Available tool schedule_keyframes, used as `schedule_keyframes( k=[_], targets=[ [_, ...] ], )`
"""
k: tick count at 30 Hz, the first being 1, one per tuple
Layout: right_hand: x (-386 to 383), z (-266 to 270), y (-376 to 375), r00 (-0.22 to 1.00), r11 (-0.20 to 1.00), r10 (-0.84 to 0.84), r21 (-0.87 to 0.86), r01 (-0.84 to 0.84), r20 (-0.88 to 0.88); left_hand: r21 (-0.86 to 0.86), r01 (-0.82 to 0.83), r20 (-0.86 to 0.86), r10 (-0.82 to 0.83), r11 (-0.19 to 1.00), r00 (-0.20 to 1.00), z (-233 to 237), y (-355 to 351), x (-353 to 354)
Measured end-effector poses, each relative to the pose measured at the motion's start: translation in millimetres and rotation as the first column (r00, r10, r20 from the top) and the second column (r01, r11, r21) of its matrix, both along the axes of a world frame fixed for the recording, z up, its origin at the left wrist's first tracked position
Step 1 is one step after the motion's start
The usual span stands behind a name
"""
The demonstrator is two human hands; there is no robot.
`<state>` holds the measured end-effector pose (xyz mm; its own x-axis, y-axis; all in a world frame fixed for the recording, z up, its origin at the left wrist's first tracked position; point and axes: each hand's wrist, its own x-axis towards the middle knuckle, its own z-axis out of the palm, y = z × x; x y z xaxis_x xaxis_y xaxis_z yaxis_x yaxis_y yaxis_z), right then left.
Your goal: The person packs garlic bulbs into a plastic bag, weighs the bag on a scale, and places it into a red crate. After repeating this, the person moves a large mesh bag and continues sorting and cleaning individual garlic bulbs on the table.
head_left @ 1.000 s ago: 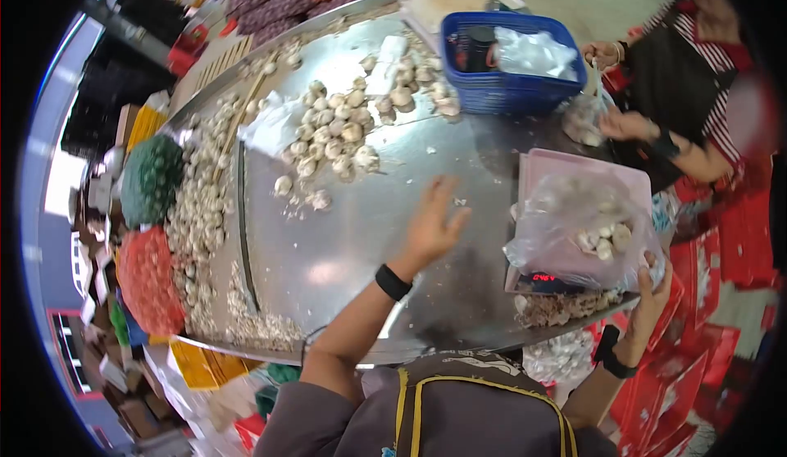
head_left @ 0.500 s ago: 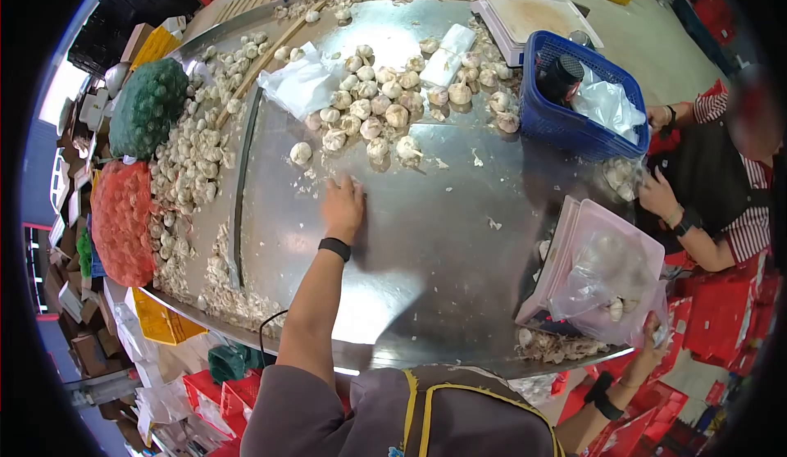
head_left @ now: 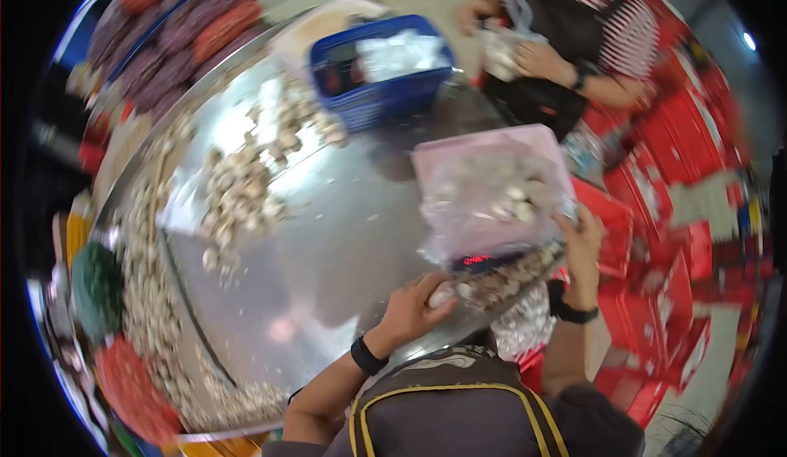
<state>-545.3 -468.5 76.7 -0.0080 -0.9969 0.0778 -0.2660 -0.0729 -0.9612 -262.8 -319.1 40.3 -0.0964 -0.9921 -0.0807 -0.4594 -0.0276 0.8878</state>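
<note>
My left hand [head_left: 410, 311] is closed around a whitish garlic bulb [head_left: 442, 295] at the table's near edge, just left of the scale. My right hand [head_left: 583, 240] grips the right edge of a clear plastic bag [head_left: 463, 215]. That bag lies spread on the pink tray of a weighing scale [head_left: 539, 139], with several garlic bulbs [head_left: 518, 201] inside. Red digits glow on the scale's front, too blurred to read surely. Loose garlic [head_left: 242, 190] is heaped on the metal table [head_left: 328, 252], away from both hands.
Across the table, a co-worker's hand [head_left: 545, 62] holds a bag of garlic [head_left: 498, 51]. A blue basket [head_left: 381, 104] stands behind the scale. Garlic skins [head_left: 504, 283] lie before the scale. Red crates [head_left: 668, 129] are at right; green [head_left: 98, 289] and orange [head_left: 135, 391] net sacks at left.
The view has swung right. My left hand has gone from lying on the bare metal to holding a garlic bulb beside the scale. My right hand still holds the bag's edge.
</note>
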Motion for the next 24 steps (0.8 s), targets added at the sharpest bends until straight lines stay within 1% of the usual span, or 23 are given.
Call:
schedule_keyframes(
  k=[1, 2, 3, 4, 6, 7, 8, 9, 10, 12, 13, 14, 15, 16, 17, 18, 20, 21, 22, 23, 24],
  targets=[
    [1, 3, 2, 0.998, 1.0, 0.029, -0.009, -0.028, 0.055, -0.083, 0.042, -0.027, -0.045, 0.996, 0.999, 35, -15, -19],
    [0, 4, 2, 0.985, 0.996, 0.084, -0.026, -0.081, 0.149, -0.167, 0.067, -0.049, -0.076, 0.984, 0.996, 58, -31, -36],
    [3, 7, 4, 0.978, 0.996, 0.086, -0.032, -0.081, 0.192, -0.223, 0.108, 0.08, -0.092, 0.969, 0.992, 71, -45, -49],
    [1, 7, 4, 0.962, 0.995, 0.093, 0.008, -0.099, 0.258, -0.278, 0.15, 0.211, -0.092, 0.949, 0.973, 79, -60, -59],
    [3, 16, 4, 0.927, 0.992, 0.1, 0.041, -0.123, 0.363, -0.481, 0.183, 0.385, 0.019, 0.858, 0.923, 63, -100, -74],
    [0, 20, 4, 0.923, 0.995, 0.077, 0.036, -0.098, 0.377, -0.534, 0.197, 0.527, 0.142, 0.822, 0.838, 55, -118, -75],
    [-4, 23, 4, 0.918, 0.991, 0.116, 0.013, -0.131, 0.38, -0.587, 0.221, 0.634, 0.274, 0.779, 0.723, 47, -130, -70],
    [-8, 25, 4, 0.911, 0.986, 0.16, -0.01, -0.169, 0.379, -0.552, 0.176, 0.656, 0.294, 0.815, 0.695, 41, -134, -62],
    [-11, 29, 4, 0.909, 0.987, 0.151, -0.017, -0.157, 0.388, -0.518, 0.123, 0.677, 0.318, 0.847, 0.664, 37, -138, -50],
    [-15, 36, 3, 0.881, 0.986, 0.155, -0.011, -0.168, 0.446, -0.511, 0.045, 0.74, 0.413, 0.858, 0.53, 20, -137, -19],
    [-17, 38, 1, 0.878, 0.985, 0.162, -0.015, -0.174, 0.45, -0.304, -0.12, 0.732, 0.312, 0.945, 0.606, 23, -134, -4],
    [-20, 40, -3, 0.867, 0.982, 0.17, -0.007, -0.189, 0.469, -0.062, -0.263, 0.687, 0.232, 0.963, 0.688, 27, -131, 11],
    [-20, 42, -7, 0.855, 0.978, 0.182, 0.002, -0.209, 0.487, -0.067, -0.279, 0.687, 0.247, 0.958, 0.683, 27, -126, 27],
    [-19, 47, -11, 0.85, 0.973, 0.202, -0.004, -0.229, 0.486, -0.22, -0.226, 0.666, 0.316, 0.949, 0.676, 26, -121, 43],
    [-16, 52, -16, 0.85, 0.967, 0.231, -0.02, -0.252, 0.474, -0.368, -0.172, 0.636, 0.383, 0.914, 0.67, 25, -115, 54],
    [-11, 59, -20, 0.848, 0.961, 0.261, -0.037, -0.276, 0.461, -0.379, -0.285, 0.488, 0.451, 0.881, 0.747, 47, -109, 54],
    [1, 78, -26, 0.833, 0.939, 0.329, -0.058, -0.34, 0.445, -0.372, -0.346, 0.327, 0.471, 0.861, 0.82, 63, -106, 72],
    [9, 89, -27, 0.784, 0.92, 0.376, -0.1, -0.378, 0.493, -0.419, -0.374, 0.253, 0.502, 0.828, 0.827, 75, -102, 75],
    [17, 101, -28, 0.73, 0.899, 0.422, -0.142, -0.414, 0.537, -0.413, -0.44, 0.03, 0.494, 0.798, 0.869, 94, -98, 73],
    [23, 115, -26, 0.725, 0.879, 0.458, -0.139, -0.456, 0.515, -0.384, -0.47, -0.175, 0.437, 0.794, 0.882, 109, -94, 76],
    [30, 129, -22, 0.711, 0.864, 0.483, -0.146, -0.483, 0.511, -0.355, -0.496, -0.374, 0.366, 0.793, 0.852, 123, -86, 80]
  ],
)
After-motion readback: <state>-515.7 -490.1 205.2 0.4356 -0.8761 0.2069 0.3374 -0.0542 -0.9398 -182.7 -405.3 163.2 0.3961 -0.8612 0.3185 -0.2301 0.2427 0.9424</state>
